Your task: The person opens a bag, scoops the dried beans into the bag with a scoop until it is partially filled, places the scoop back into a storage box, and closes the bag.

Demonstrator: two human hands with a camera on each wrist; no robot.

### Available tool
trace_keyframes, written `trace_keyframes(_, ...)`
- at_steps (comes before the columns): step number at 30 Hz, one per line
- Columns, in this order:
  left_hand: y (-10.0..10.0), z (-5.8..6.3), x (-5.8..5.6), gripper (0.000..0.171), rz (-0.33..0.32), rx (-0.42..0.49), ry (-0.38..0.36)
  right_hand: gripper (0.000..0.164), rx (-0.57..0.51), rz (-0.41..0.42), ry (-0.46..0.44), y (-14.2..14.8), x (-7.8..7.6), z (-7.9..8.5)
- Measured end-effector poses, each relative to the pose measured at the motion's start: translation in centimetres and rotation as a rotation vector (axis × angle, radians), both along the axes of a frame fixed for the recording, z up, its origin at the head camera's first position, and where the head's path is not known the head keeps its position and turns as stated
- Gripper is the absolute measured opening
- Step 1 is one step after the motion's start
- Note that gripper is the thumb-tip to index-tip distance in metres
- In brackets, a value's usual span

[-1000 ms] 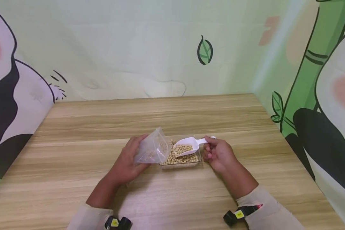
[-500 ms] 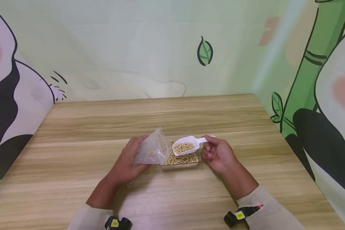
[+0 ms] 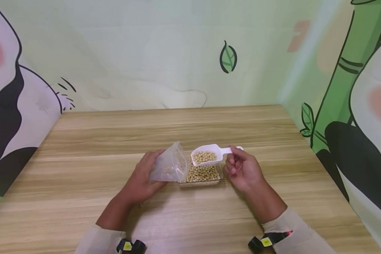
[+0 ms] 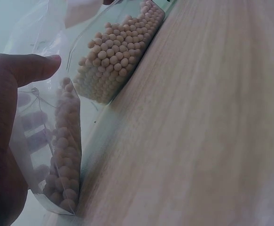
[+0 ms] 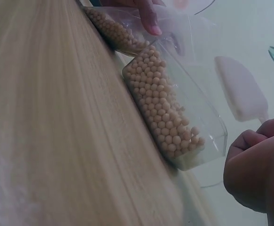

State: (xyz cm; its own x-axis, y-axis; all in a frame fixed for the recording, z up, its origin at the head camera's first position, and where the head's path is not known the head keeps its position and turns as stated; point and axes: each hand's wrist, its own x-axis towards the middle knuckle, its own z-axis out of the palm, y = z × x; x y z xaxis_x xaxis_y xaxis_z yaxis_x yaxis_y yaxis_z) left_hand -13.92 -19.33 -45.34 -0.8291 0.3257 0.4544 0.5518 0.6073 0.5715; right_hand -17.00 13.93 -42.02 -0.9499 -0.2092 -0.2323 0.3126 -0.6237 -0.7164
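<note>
My left hand holds a clear plastic bag tilted with its mouth toward the right. In the left wrist view, round beige beans lie in the lower part of the bag, and the thumb curls over its front. A clear box of the same beans stands on the table by the bag's mouth. Pinched by the handle in my right hand, a white scoop loaded with beans hovers above the box. From the right wrist view the scoop's underside shows, apart from the box.
A wood-grain table lies under everything. Behind it rises a pale green wall with a leaf drawing, and cartoon pandas and bamboo flank both sides. A small black device is strapped at each wrist.
The scoop has come up out of the beans, carrying a load, and now stands higher over the box. My left hand and the bag have stayed nearly still.
</note>
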Motion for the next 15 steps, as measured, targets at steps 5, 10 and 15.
trace_keyframes(5,0.1,0.0,0.0,0.086,0.002,-0.002,-0.009,0.034,0.001,0.012,0.076,-0.3,0.6,0.4)
trace_keyframes(10,0.1,0.0,0.0,0.086,-0.004,-0.001,-0.012,0.019,0.097,0.036,0.184,-0.8,1.3,0.7)
trace_keyframes(15,0.1,0.0,0.1,0.085,-0.004,-0.001,-0.008,0.016,0.151,0.051,0.289,-1.3,1.8,0.7)
